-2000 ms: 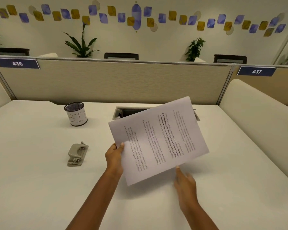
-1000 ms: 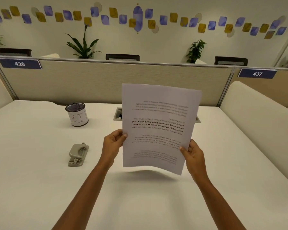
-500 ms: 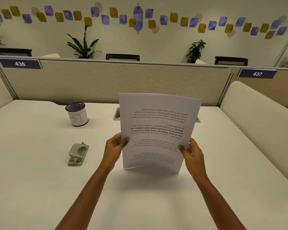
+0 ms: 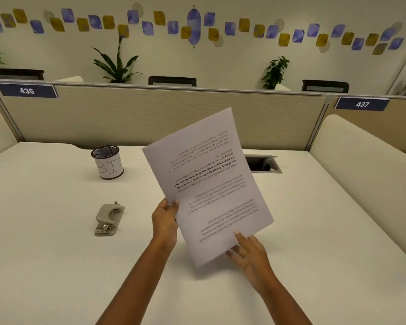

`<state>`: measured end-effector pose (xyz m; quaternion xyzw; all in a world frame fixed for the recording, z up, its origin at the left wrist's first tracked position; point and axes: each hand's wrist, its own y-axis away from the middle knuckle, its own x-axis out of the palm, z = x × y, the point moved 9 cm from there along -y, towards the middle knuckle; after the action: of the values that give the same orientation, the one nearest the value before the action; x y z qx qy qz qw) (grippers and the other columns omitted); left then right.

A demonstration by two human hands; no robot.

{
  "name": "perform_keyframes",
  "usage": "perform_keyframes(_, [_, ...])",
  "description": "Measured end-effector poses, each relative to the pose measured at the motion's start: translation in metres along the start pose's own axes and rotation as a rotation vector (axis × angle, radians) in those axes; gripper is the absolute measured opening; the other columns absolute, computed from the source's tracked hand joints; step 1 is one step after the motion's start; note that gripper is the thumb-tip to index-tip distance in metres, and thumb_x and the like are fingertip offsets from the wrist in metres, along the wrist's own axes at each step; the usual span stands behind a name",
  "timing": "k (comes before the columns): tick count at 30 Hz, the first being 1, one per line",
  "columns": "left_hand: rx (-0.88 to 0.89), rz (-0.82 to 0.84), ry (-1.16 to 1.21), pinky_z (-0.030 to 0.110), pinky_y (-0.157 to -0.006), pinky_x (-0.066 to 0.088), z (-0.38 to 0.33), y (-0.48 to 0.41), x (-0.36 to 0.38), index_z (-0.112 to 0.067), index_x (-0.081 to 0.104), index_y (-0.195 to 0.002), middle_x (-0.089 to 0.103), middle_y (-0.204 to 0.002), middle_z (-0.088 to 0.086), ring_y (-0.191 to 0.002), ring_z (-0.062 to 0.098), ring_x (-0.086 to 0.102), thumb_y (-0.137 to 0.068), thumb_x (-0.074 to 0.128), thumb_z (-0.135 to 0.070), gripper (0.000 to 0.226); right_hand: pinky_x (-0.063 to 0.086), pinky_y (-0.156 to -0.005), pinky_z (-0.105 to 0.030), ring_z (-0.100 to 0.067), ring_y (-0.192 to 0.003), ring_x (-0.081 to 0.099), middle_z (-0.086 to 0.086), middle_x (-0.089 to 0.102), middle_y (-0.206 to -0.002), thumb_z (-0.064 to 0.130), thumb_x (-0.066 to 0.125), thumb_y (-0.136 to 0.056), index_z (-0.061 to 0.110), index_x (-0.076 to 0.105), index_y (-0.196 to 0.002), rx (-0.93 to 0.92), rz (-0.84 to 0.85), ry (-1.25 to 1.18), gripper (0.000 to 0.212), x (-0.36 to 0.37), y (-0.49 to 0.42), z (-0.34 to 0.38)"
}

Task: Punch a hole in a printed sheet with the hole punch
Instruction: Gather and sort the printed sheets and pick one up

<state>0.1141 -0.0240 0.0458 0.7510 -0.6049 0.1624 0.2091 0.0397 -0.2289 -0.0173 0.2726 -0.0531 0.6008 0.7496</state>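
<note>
Desk (image 4: pixel 56 266) bears hole punch (image 4: pixel 109 219) and mesh cup (image 4: pixel 108 165) before beige partition (image 4: pixel 127 118).

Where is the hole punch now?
In the head view the hole punch lies on the table, left of the left hand holding the printed sheet, and nearer the person than the mesh cup.

- Hole punch (image 4: pixel 110 219) lies on the tabletop (image 4: pixel 45 266), left of the held printed sheet (image 4: pixel 209 184).
- Mesh cup (image 4: pixel 108 164) stands behind the hole punch.
- Cable opening (image 4: pixel 263 163) sits right of the printed sheet.
</note>
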Motion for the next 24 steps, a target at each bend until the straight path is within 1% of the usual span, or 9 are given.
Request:
perform_keyframes(3, [-0.048, 0.018, 0.081, 0.022, -0.068, 0.058, 0.011, 0.006, 0.003, -0.009, 0.054, -0.112, 0.064, -0.094, 0.0, -0.074, 0.008, 0.068, -0.093, 0.043, -0.002, 0.023, 0.059, -0.058, -0.024, -0.022, -0.086, 0.065, -0.009, 0.064, -0.102, 0.001, 0.048, -0.091, 0.015, 0.05, -0.114, -0.115, -0.058, 0.003, 0.027, -0.004, 0.0, 0.013])
perform_keyframes(5, [-0.079, 0.018, 0.089, 0.026, -0.071, 0.058, 0.013, 0.006, -0.001, -0.01, 0.054, -0.11, 0.064, -0.094, 0.0, -0.079, 0.01, 0.066, -0.093, 0.044, -0.002, 0.021, 0.058, -0.054, -0.021, -0.019, -0.078, 0.065, -0.007, 0.066, -0.094, -0.002, 0.046, -0.091, 0.016, 0.053, -0.108, -0.162, -0.097, 0.075, 0.025, -0.009, 0.0, 0.023])
perform_keyframes(7, [-0.089, -0.002, 0.085, 0.023, -0.067, 0.058, 0.011, 0.002, -0.01, -0.01, 0.052, -0.11, 0.063, -0.093, 0.002, -0.082, 0.014, 0.061, -0.093, 0.045, -0.001, 0.021, 0.057, -0.052, -0.02, -0.019, -0.078, 0.066, -0.005, 0.067, -0.092, -0.003, 0.045, -0.091, 0.016, 0.054, -0.108, -0.189, -0.102, 0.132, 0.027, -0.014, 0.0, 0.032])
perform_keyframes(12, [-0.023, -0.132, 0.041, 0.015, -0.053, 0.056, -0.011, -0.014, -0.045, -0.01, 0.048, -0.114, 0.06, -0.092, 0.007, -0.081, 0.016, 0.059, -0.092, 0.047, -0.001, 0.023, 0.056, -0.052, -0.018, -0.02, -0.08, 0.065, -0.008, 0.066, -0.094, -0.002, 0.046, -0.09, 0.015, 0.054, -0.11, -0.284, -0.182, 0.245, 0.027, -0.04, 0.001, 0.059])
perform_keyframes(14, [0.032, -0.176, -0.034, 0.015, -0.052, 0.056, -0.023, -0.02, -0.059, -0.009, 0.049, -0.118, 0.059, -0.094, 0.009, -0.082, 0.018, 0.059, -0.091, 0.049, -0.002, 0.027, 0.057, -0.053, -0.017, -0.019, -0.08, 0.064, -0.006, 0.066, -0.094, -0.003, 0.046, -0.09, 0.014, 0.056, -0.108, -0.328, -0.206, 0.254, 0.027, -0.049, 0.001, 0.069])
perform_keyframes(17, [0.103, -0.219, -0.264, 0.024, -0.055, 0.054, -0.037, -0.028, -0.073, -0.006, 0.055, -0.116, 0.06, -0.08, 0.002, -0.071, 0.011, 0.056, -0.089, 0.054, -0.004, 0.028, 0.057, -0.054, -0.016, -0.012, -0.078, 0.065, -0.001, 0.066, -0.092, -0.005, 0.045, -0.09, 0.014, 0.058, -0.104, -0.398, -0.221, 0.266, 0.027, -0.056, 0.001, 0.083])
perform_keyframes(19, [0.123, -0.173, -0.375, 0.021, -0.058, 0.051, -0.041, -0.032, -0.073, -0.004, 0.058, -0.114, 0.062, -0.077, 0.002, -0.068, 0.011, 0.058, -0.087, 0.056, -0.005, 0.027, 0.057, -0.059, -0.021, -0.007, -0.075, 0.066, 0.003, 0.067, -0.09, -0.004, 0.045, -0.09, 0.016, 0.062, -0.099, -0.459, -0.227, 0.31, 0.027, -0.054, 0.002, 0.093])
perform_keyframes(21, [0.109, -0.085, -0.455, 0.013, -0.052, 0.054, -0.039, -0.035, -0.068, -0.005, 0.06, -0.109, 0.065, -0.083, 0.007, -0.069, 0.012, 0.062, -0.088, 0.056, -0.006, 0.022, 0.052, -0.064, -0.025, -0.011, -0.078, 0.064, 0.005, 0.067, -0.089, -0.002, 0.045, -0.091, 0.02, 0.064, -0.093, -0.525, -0.236, 0.375, 0.029, -0.051, 0.005, 0.101])
perform_keyframes(24, [0.113, 0.009, -0.531, 0.008, -0.049, 0.053, -0.035, -0.034, -0.059, -0.006, 0.063, -0.102, 0.066, -0.095, 0.011, -0.072, 0.012, 0.064, -0.087, 0.057, -0.006, 0.015, 0.052, -0.062, -0.023, -0.013, -0.077, 0.062, 0.007, 0.066, -0.085, 0.0, 0.042, -0.093, 0.032, 0.062, -0.082, -0.614, -0.234, 0.445, 0.039, -0.041, 0.01, 0.11])
